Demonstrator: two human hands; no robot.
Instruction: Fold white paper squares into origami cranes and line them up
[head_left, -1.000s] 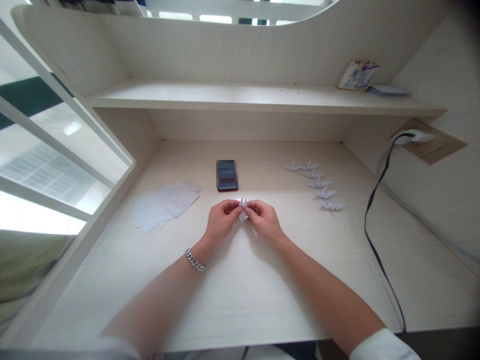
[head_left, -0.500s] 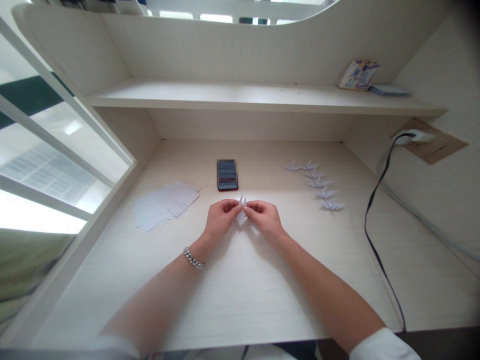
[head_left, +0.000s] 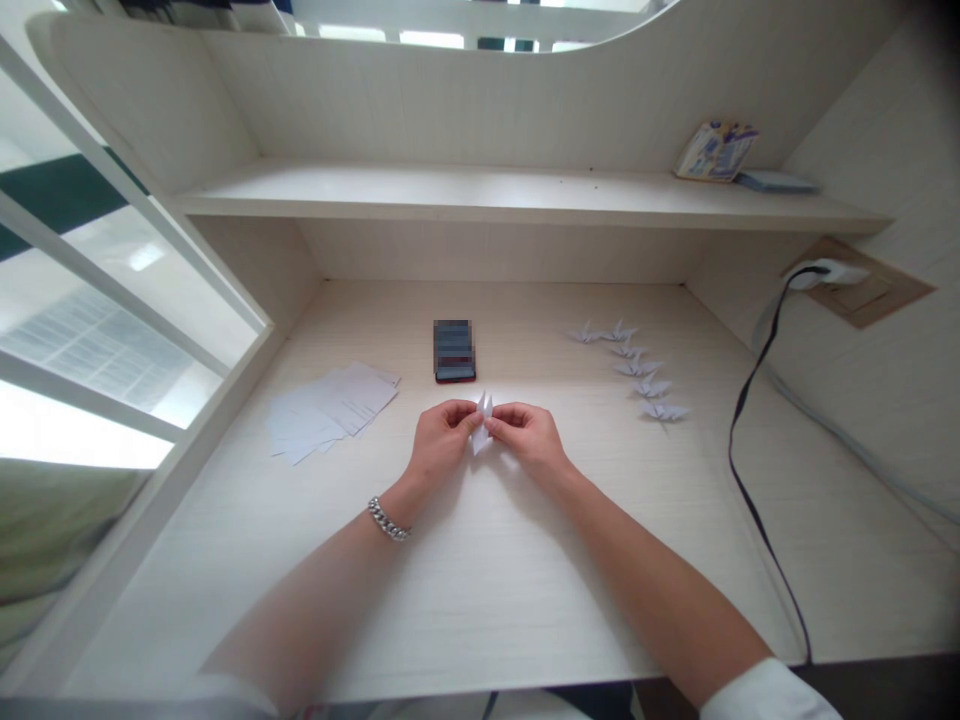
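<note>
A small piece of folded white paper point(head_left: 481, 432), pointed at top and bottom, is held upright between my two hands over the desk. My left hand point(head_left: 442, 435) pinches its left side with thumb and fingers. On its right side, my right hand point(head_left: 527, 432) grips it the same way. The fingers cover part of the folds. Several folded paper cranes point(head_left: 646, 368) stand in a slanting row to the right. To the left, loose white paper sheets point(head_left: 330, 408) lie in an overlapping spread.
A phone point(head_left: 454, 350) lies just beyond my hands. At the right, a black cable point(head_left: 739, 470) runs from a wall socket point(head_left: 862, 282) down across the desk point(head_left: 480, 600). Above the back runs a shelf point(head_left: 450, 190) with a small printed packet point(head_left: 716, 152) on it.
The folded paper has tilted slightly, its lower point shifting a little left between my fingers. Both hands stay in nearly the same place, still gripping it.
</note>
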